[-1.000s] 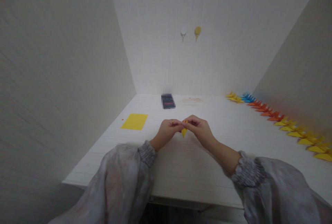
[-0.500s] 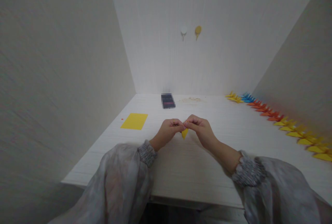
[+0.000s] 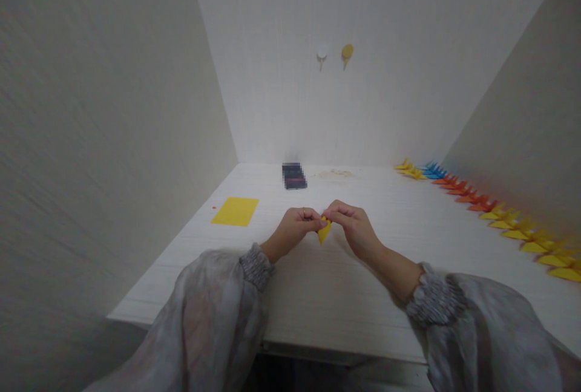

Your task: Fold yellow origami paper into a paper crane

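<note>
Between my two hands is a small piece of folded yellow paper (image 3: 324,234), its pointed end hanging downward. My left hand (image 3: 297,227), with a ring on one finger, pinches it from the left. From the right, the fingertips of my right hand (image 3: 353,227) grip its upper part. Fingers cover the top of the fold, so its full shape is hidden. A flat square of yellow paper (image 3: 235,212) lies on the white table (image 3: 345,313) to the left of my hands.
Along the table's right side runs a row of folded paper cranes, with yellow (image 3: 538,242), orange (image 3: 463,191) and blue (image 3: 433,170) ones. A dark blurred-out object (image 3: 295,176) lies near the back wall. Two hooks, one white (image 3: 322,55) and one yellow (image 3: 347,52), hang on that wall.
My right fingertips have shifted slightly right and up, away from my left thumb. More of the yellow folded paper shows between the hands. The left hand stays nearly still.
</note>
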Demonstrator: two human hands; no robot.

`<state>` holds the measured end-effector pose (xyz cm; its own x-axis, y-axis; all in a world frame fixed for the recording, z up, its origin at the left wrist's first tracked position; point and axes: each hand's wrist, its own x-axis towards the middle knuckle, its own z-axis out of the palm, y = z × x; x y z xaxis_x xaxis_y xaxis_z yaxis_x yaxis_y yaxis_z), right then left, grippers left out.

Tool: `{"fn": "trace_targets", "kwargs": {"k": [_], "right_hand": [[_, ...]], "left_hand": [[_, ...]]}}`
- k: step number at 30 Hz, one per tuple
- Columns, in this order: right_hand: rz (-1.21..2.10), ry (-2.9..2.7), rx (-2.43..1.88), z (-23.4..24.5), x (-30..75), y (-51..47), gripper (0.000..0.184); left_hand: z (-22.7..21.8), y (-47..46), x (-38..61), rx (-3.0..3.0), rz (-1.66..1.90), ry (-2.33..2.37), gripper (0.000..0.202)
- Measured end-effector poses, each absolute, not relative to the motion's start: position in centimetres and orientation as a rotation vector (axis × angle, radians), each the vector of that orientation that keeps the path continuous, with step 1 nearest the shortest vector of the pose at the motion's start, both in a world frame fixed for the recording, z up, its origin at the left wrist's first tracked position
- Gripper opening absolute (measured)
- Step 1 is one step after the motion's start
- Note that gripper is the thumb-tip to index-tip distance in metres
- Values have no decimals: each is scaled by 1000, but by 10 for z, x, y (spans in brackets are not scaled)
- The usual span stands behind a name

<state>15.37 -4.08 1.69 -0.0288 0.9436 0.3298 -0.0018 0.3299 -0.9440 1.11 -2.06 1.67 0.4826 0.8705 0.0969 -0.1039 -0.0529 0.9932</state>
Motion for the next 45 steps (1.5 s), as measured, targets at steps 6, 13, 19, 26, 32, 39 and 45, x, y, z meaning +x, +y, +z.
{"fn": "trace_targets", "kwargs": {"k": [6,13,19,26,32,39,45], "right_hand": [[1022,-1372,-1022,19,152,-40,33],[997,-1425,-1120,13,152,-37,19],[950,-1414,-1064,12,155,-37,14],[883,-1472,-1039,10,155,-40,14],[813,-1499,-1108,13,154,-39,14],[604,-1525,-1173,15,153,-40,14],[428,-1576,-1225,18,151,-44,17]], "left_hand": [[13,-19,11,1390,936,715,20],[16,-17,11,1333,1134,805,20],[15,-17,11,1255,1125,736,27],[18,-19,10,1163,1132,711,24],[18,-18,8,1147,1125,760,26],[14,-14,10,1222,1130,746,27],[15,-15,12,1301,1221,831,24]]}}
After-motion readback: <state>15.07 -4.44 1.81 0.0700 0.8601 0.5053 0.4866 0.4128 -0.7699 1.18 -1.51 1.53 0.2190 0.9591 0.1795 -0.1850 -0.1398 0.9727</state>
